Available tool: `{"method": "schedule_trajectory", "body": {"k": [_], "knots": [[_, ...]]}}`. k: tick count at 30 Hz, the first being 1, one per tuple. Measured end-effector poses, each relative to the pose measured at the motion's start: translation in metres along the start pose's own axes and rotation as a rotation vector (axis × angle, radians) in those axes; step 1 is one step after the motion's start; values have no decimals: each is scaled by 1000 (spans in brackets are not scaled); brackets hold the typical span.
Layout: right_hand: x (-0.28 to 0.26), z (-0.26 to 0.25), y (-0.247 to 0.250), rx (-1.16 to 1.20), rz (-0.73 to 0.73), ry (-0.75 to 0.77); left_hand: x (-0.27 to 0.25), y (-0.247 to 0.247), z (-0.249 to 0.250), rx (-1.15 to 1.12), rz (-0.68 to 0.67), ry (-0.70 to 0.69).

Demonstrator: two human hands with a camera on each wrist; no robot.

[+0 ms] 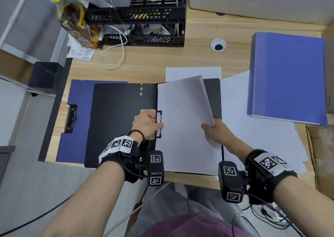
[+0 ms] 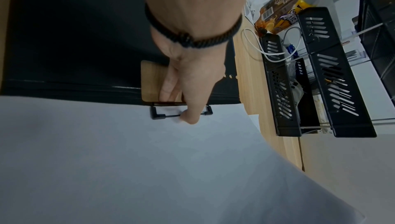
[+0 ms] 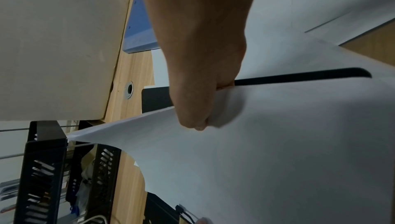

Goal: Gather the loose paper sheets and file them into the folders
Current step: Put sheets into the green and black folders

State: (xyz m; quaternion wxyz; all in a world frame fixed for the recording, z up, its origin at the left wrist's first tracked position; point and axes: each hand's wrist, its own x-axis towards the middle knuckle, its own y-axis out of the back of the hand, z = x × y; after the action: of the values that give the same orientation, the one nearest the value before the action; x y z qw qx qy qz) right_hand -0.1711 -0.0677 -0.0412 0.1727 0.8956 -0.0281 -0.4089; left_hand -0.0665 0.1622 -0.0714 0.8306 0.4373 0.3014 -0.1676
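Note:
An open black folder point(image 1: 117, 119) lies on the desk in front of me, over an open blue clip folder point(image 1: 75, 95). A stack of white paper sheets point(image 1: 182, 119) rests on the black folder's right half, its left edge at the wire clip point(image 1: 160, 113) on the spine. My left hand point(image 1: 148, 123) grips that clip point(image 2: 158, 115), thumb on the paper's edge and fingers in the wooden cutout. My right hand point(image 1: 215, 130) pinches the stack's right edge point(image 3: 278, 143) and lifts it slightly, so the sheets bow. Loose sheets point(image 1: 253, 124) lie under and right of the folder.
A closed blue folder point(image 1: 287, 77) sits at the far right. A black mesh tray rack point(image 1: 144, 14), a drink bottle point(image 1: 75, 18) and a white cable point(image 1: 115, 56) stand at the back. There is a cable hole point(image 1: 218, 45) and cardboard point(image 1: 321, 155) at the right edge.

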Motion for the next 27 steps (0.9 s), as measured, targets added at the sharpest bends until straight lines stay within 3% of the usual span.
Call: {"method": "schedule_trajectory", "body": {"k": [10,16,19,24,27], "knots": [[5,16,-5,21,-54,-57,0,-7,11,169,12,-31],[-2,47,15,298,270,-192,5,-4,12,185,-63,-64],[-7,49,10,297,377,-136,7,-3,7,181,-85,-94],[-16,10,-22,347,165,-56,2,12,-2,29,-205,-141],[-16,-18,-50,356,21,-48,-2,35,-18,-136,-188,-123]]}}
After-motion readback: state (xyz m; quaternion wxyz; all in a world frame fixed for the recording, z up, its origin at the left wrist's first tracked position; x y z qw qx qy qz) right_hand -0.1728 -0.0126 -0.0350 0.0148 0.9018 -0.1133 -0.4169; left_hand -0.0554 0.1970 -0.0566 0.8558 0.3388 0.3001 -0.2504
